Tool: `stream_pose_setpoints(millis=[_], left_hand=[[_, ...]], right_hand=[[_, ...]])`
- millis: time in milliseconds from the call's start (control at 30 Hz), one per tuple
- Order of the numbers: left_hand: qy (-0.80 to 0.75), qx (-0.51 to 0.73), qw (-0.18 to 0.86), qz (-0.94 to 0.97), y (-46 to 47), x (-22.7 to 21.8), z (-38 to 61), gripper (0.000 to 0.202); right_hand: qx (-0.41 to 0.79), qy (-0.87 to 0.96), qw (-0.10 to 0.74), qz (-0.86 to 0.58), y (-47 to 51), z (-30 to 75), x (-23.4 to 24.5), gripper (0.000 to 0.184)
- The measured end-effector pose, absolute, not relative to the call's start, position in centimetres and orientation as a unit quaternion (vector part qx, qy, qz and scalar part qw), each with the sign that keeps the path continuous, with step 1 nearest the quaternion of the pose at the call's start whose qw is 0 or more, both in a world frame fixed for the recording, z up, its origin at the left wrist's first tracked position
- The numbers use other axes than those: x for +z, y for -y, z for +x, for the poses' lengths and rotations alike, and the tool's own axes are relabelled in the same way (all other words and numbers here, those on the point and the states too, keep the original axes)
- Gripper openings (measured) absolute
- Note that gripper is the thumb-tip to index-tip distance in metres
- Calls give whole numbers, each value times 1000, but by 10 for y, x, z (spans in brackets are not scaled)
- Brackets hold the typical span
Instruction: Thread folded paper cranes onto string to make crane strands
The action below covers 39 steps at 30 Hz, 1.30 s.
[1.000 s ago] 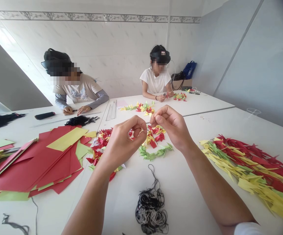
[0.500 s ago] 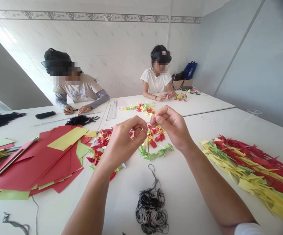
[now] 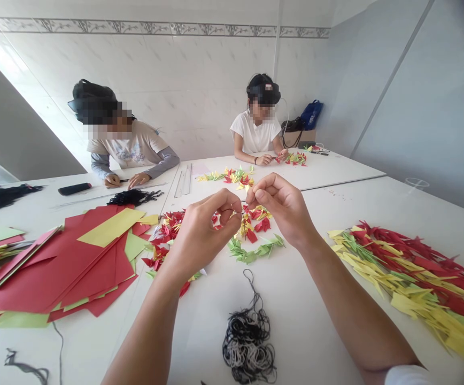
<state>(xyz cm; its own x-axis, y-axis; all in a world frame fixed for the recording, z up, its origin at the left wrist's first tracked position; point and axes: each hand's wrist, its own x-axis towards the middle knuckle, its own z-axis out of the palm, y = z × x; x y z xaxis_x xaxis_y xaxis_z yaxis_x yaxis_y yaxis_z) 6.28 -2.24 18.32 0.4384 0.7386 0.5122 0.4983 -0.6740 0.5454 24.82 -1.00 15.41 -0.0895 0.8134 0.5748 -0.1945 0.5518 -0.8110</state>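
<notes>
My left hand (image 3: 208, 227) is raised above the middle of the table, thumb and forefinger pinched on a thin dark thread (image 3: 242, 213). Close beside it, my right hand (image 3: 280, 206) is also closed in a pinch at the thread; its fingertips nearly meet the left ones, and any small item between them is too fine to make out. Beyond and below both hands lie green folded paper pieces (image 3: 258, 249) in a curved row and red and yellow folded pieces (image 3: 262, 224), partly hidden. Nearer to me rests a tangled bundle of black and grey thread (image 3: 250, 345).
Red paper sheets (image 3: 51, 267) are piled at left, with a black thread bundle (image 3: 136, 196) behind. Strings of folded paper (image 3: 412, 278) lie at right. Two people, one in a printed shirt (image 3: 130, 141) and one in white (image 3: 256, 131), sit across the table.
The thread that hung below my left fingers now shows only as a short bit near the fingertips. Both hands stay in almost the same place.
</notes>
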Motion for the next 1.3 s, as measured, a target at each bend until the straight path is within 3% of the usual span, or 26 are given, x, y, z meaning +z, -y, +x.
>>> stream_pose_setpoints(millis=[1300], left_hand=[[-370,382,134,836,20,183,63,10]], right_hand=[[404,625,630,-223,8,248,153,20]])
